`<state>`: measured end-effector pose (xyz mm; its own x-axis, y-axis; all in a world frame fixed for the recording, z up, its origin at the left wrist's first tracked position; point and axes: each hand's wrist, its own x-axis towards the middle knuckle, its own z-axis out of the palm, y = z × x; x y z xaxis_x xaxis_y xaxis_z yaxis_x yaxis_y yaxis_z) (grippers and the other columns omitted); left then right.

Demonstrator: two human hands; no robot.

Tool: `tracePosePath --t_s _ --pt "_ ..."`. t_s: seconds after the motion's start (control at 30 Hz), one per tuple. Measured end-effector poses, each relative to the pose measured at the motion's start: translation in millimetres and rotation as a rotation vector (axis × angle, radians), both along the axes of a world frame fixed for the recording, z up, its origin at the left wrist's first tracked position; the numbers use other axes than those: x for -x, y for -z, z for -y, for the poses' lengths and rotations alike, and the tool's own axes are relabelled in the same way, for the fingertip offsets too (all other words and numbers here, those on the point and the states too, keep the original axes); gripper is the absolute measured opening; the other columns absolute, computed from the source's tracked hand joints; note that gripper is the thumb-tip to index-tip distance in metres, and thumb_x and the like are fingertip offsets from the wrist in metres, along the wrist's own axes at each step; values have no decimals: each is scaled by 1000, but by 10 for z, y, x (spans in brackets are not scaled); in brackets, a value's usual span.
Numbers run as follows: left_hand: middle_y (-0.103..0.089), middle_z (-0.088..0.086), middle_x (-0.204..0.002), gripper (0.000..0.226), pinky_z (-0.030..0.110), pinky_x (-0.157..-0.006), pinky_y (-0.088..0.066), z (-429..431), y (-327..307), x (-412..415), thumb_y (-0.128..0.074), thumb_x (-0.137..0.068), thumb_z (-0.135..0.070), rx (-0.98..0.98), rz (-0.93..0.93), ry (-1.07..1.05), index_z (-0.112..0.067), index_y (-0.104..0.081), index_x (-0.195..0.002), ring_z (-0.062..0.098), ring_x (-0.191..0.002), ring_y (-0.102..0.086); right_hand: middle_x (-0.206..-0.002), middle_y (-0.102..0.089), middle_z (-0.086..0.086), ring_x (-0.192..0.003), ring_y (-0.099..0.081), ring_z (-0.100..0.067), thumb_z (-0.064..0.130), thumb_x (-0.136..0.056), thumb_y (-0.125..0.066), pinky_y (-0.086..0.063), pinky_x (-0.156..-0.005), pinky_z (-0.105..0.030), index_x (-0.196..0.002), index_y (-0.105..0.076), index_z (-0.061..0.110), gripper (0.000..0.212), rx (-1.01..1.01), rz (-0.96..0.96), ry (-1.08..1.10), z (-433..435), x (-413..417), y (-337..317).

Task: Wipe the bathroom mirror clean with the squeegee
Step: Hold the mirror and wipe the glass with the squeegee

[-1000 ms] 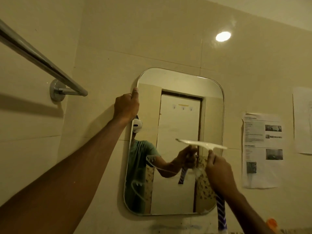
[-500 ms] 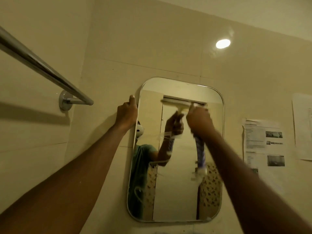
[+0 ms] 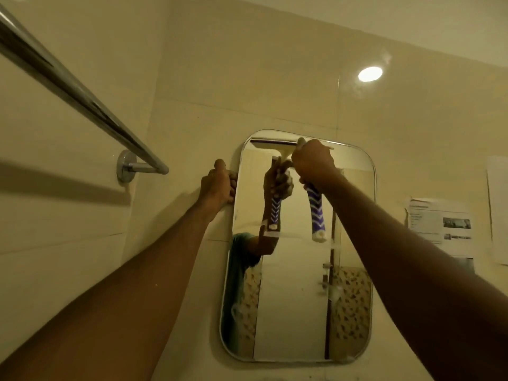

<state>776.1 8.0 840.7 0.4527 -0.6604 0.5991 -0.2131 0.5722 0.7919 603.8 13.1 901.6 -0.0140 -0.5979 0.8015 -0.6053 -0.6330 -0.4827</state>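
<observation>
Purple-and-white chevron stripes mark the handle of the squeegee (image 3: 316, 213), clenched in the right hand (image 3: 313, 160) with its pale blade pressed flat along the top edge of the bathroom mirror (image 3: 297, 312). At the mirror's upper left rim, the left hand (image 3: 217, 185) grasps the frame, thumb raised. Smears and streaks of residue show across the middle and lower glass. A chrome towel rail (image 3: 82, 97) juts from the tiled wall on the left; printed notices (image 3: 439, 226) hang on the right.
</observation>
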Motion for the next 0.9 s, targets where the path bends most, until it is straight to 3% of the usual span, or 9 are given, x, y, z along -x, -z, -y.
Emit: tracePosePath --t_s 0.07,0.17,0.3,0.4,0.57,0.67,0.73,0.8,0.9 --pt "-64 13 -71 66 48 -83 -57 2 -16 -38 -15 -96 -46 -17 -29 94 -4 -66 -88 28 -68 -63 -78 -60 -7 -69 -64 -19 25 -103 -37 -59 -67 -33 -88 -54 9 28 -33 -7 -11 21 -76 287" --pt "-64 13 -67 68 54 -85 -56 48 -6 -107 -15 -92 -49 -26 -34 134 -7 -67 -81 30 -67 -61 -69 -60 2 -50 -53 -5 32 -103 -36 -43 -44 -16 -82 -54 18 31 -123 49 -92 -4 -123 1241" --pt "-65 17 -74 66 49 -82 -58 4 5 -80 -17 -95 -45 -16 3 100 -3 -68 -88 33 -74 -64 -69 -58 9 -55 -54 -3 35 -101 -39 -34 -43 -10 -86 -55 23 25 -221 -5 -90 -194 -167 2195" --pt "-70 16 -87 65 42 -78 -59 43 58 -88 -21 -98 -49 -1 67 13 -3 -67 -96 29 -79 -68 -65 -55 7 -52 -50 -2 35 -103 -34 -34 -45 -13 -77 -54 22 34 -201 17 -96 -207 -145 1972" --pt "-70 17 -93 67 50 -87 -55 173 209 -105 -24 -97 -54 28 159 -127 -2 -66 -96 32 -85 -68 -62 -55 3 -47 -51 -6 36 -104 -29 -41 -45 -19 -71 -50 22 41 -11 82 -55 9 -93 1159" --pt "-71 18 -90 67 50 -86 -55 219 277 -104 -25 -98 -54 58 179 -157 -1 -66 -92 33 -84 -68 -69 -60 5 -53 -56 -5 36 -103 -33 -41 -45 -14 -76 -51 26 33 -91 64 -91 19 -129 1522" --pt "-70 17 -92 64 50 -88 -53 232 285 -102 -27 -98 -54 69 169 -181 -4 -66 -86 33 -87 -67 -70 -59 8 -55 -55 -3 36 -102 -35 -34 -40 -7 -86 -55 22 29 -151 43 -60 -25 -139 1977" --pt "-69 16 -93 60 49 -90 -52 222 282 -90 -28 -98 -53 61 172 -210 -7 -62 -78 33 -90 -65 -70 -58 8 -56 -54 -2 36 -102 -35 -33 -41 -8 -92 -57 19 30 -206 16 -41 -67 -127 2347" --pt "-62 10 -76 56 38 -82 -52 164 345 -54 -28 -100 -47 68 251 -271 -14 -52 -63 31 -82 -62 -64 -53 6 -52 -49 -3 37 -103 -29 -32 -46 -13 -79 -55 19 39 -194 13 -18 -52 2 2355"
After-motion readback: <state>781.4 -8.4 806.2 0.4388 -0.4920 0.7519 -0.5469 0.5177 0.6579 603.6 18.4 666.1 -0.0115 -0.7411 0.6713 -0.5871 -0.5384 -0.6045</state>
